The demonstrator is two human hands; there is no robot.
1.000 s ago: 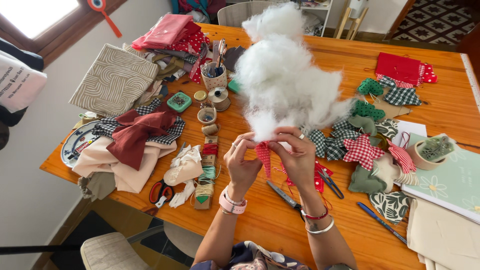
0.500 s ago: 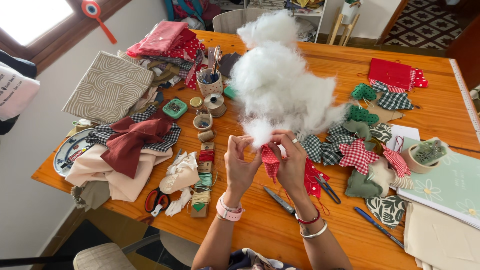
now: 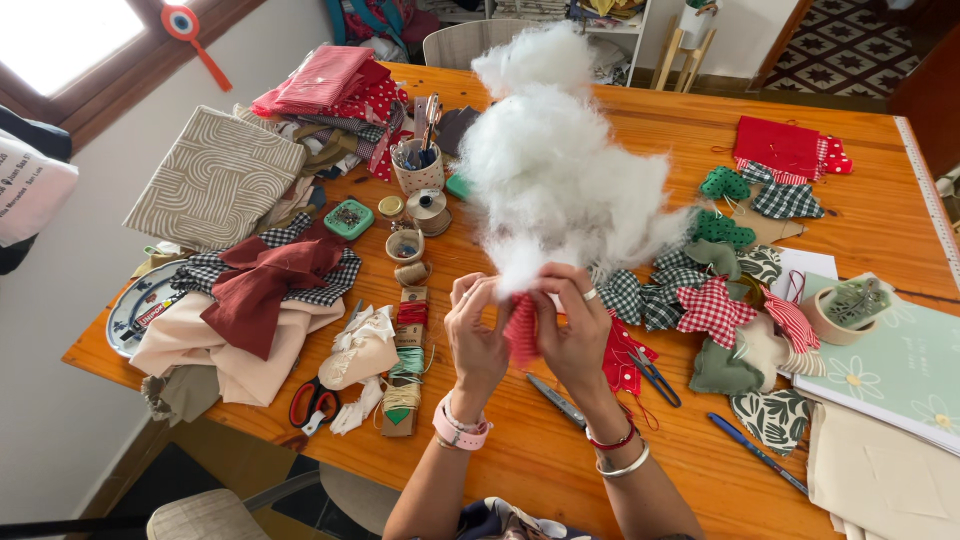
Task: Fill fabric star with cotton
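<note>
Red fabric piece (image 3: 521, 330) | still pinched by left hand (image 3: 478, 335), right hand (image 3: 572, 335) | white stuffing (image 3: 555, 185) unchanged above

white printed bag (image 3: 30, 190) | far left edge | dark lettering

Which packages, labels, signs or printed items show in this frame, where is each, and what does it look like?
White fabric bag with dark print: far left edge, off the table.
Round plate with a red printed band: table's left corner, partly under cloths.
Pale green rectangular notebook with white daisies: right edge.
Small teal square tin: beside the spools.
No screens.
</note>
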